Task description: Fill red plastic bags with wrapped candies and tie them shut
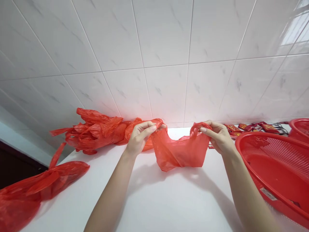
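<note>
A thin red plastic bag [180, 152] hangs between both my hands just above the white table [169, 199]. My left hand [140, 137] is closed, pinching the bag's left handle. My right hand [217, 135] is also closed, pinching the right handle. The bag sags in the middle and its lower edge touches the tabletop.
A heap of crumpled red bags [96, 130] lies against the tiled wall at the left. More red bags [36, 190] hang over the table's left edge. A red perforated basket [280, 170] stands at the right, a second basket [300, 127] behind it. Small red packets [251, 128] lie along the wall.
</note>
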Available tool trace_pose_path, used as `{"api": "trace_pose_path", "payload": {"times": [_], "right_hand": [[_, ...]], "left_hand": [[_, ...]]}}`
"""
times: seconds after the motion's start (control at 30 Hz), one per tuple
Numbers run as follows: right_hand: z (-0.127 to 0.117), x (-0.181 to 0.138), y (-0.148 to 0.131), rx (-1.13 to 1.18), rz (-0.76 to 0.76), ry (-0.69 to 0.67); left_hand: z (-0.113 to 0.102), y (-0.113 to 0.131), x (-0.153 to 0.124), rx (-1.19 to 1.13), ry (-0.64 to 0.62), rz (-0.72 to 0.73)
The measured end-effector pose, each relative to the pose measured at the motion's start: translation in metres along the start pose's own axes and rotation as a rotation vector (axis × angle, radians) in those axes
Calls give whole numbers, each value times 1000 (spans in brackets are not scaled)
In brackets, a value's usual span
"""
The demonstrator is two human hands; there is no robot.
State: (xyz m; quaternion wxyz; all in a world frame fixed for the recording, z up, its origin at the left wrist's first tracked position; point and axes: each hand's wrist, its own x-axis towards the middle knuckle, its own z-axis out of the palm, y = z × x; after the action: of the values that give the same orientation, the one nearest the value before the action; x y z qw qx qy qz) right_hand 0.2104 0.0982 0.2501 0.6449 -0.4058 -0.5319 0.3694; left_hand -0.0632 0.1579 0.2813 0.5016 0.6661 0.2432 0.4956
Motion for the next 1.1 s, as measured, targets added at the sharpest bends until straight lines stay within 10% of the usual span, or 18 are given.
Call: {"api": "trace_pose_path", "payload": {"times": [0.2, 0.47, 0.87, 1.1], "right_hand": [[1, -7, -11, 58, -49, -17], [33, -14, -3, -14, -117, -238], [24, -10, 0, -13, -132, -243], [13, 5, 31, 11, 93, -640]], "left_hand": [[7, 0, -3, 157, 122, 163], [46, -5, 1, 197, -171, 120], [63, -2, 21, 216, 9, 157], [61, -3, 26, 58, 116, 157]]}}
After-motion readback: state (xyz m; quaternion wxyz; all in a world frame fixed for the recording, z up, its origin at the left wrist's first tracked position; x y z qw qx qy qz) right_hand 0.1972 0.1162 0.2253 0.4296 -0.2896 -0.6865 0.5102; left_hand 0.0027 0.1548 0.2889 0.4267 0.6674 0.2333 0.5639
